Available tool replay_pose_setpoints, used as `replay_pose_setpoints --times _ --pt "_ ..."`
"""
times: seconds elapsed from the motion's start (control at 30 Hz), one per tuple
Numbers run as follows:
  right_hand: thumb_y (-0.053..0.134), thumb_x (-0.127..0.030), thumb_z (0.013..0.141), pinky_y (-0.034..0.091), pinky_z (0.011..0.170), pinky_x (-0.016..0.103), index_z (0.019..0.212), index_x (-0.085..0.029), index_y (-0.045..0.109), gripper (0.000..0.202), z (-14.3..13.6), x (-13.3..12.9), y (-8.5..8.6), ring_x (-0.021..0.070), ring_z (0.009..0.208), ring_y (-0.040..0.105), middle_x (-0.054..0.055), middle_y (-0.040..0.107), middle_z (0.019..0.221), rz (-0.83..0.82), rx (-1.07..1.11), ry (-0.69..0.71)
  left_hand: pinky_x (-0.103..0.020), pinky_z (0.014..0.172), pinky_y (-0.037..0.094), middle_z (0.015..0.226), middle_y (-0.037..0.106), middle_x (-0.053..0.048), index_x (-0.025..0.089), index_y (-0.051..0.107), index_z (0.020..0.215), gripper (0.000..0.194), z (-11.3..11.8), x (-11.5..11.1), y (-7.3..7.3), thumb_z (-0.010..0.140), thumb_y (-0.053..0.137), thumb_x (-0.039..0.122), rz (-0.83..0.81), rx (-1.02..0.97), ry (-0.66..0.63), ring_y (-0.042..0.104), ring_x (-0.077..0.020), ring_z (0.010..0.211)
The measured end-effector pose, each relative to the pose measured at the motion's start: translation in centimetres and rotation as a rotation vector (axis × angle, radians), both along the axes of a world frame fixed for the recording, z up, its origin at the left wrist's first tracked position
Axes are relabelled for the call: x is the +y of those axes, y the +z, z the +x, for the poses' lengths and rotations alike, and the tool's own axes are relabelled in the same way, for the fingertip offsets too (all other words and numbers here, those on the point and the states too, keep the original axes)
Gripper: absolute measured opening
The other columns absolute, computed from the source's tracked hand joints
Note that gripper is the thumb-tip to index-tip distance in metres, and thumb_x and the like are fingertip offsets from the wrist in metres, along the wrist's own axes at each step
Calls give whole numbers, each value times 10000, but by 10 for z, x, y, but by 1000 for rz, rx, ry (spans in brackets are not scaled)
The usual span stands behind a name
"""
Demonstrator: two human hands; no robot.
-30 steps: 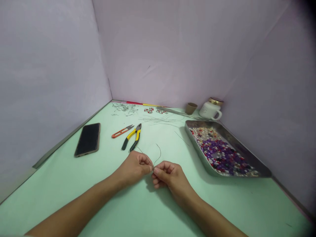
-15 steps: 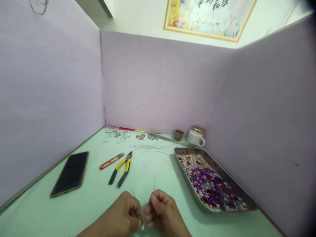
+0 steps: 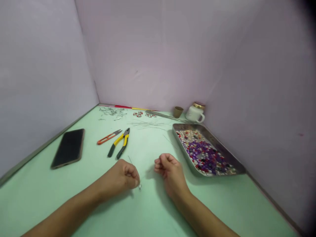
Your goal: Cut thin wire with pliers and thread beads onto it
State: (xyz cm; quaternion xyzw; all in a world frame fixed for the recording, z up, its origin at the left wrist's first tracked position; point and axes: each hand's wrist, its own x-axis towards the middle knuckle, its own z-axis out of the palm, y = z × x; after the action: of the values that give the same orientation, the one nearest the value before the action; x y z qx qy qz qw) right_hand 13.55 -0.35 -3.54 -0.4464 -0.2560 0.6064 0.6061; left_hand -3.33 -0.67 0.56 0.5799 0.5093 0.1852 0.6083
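Observation:
Near the middle of the table my left hand (image 3: 125, 176) is closed in a pinch on a thin wire (image 3: 130, 160), whose end sticks up above the fingers. Small pale beads (image 3: 140, 187) hang just below the left fingertips. My right hand (image 3: 168, 166) is closed too, a short way to the right, thumb against the index finger; what it pinches is too fine to make out. Right of it stands a metal tray (image 3: 189, 162) of purple, red, white and black beads (image 3: 204, 154).
Yellow-black pliers (image 3: 125, 140), orange snips (image 3: 108, 137) and a phone (image 3: 69, 148) lie to the left. Along the back are wire pieces (image 3: 112, 112), beaded rings (image 3: 150, 115), a brown cup (image 3: 177, 112) and a white mug (image 3: 195, 113). Partition walls enclose the table.
The view has tilted down, so the table sits higher in the picture. My right hand has moved away from my left, widening the gap between them. The left hand still pinches the wire.

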Motion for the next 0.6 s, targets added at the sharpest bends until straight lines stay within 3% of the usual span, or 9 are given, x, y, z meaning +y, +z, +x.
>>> replay_pose_setpoints --times 0.1,0.17,0.37,0.6 --pt "712 -364 575 476 523 218 675 -185 527 276 9 7 0 95 515 533 -11 587 614 -21 51 -154 -198 407 202 380 401 68 123 577 528 65 -4 1 5 547 523 155 10 28 86 273 -46 379" --pt "710 -368 579 477 529 219 680 -186 534 272 9 4 4 94 531 535 -12 589 636 6 11 -160 -201 402 179 362 351 83 128 565 526 60 -7 1 8 557 521 155 41 16 130 233 -41 370" --pt "685 -417 591 452 499 237 706 -103 618 341 -16 -23 12 124 560 556 63 634 677 -35 -262 422 -205 408 182 398 378 76 125 565 550 56 -9 0 4 571 524 156 125 -11 170 239 -41 385" --pt "715 -412 548 458 491 260 653 -78 611 366 -24 -25 3 114 478 549 61 620 587 -76 -216 487 -201 410 195 405 399 70 120 575 556 54 -7 1 -5 561 544 164 126 -8 170 273 -46 402"
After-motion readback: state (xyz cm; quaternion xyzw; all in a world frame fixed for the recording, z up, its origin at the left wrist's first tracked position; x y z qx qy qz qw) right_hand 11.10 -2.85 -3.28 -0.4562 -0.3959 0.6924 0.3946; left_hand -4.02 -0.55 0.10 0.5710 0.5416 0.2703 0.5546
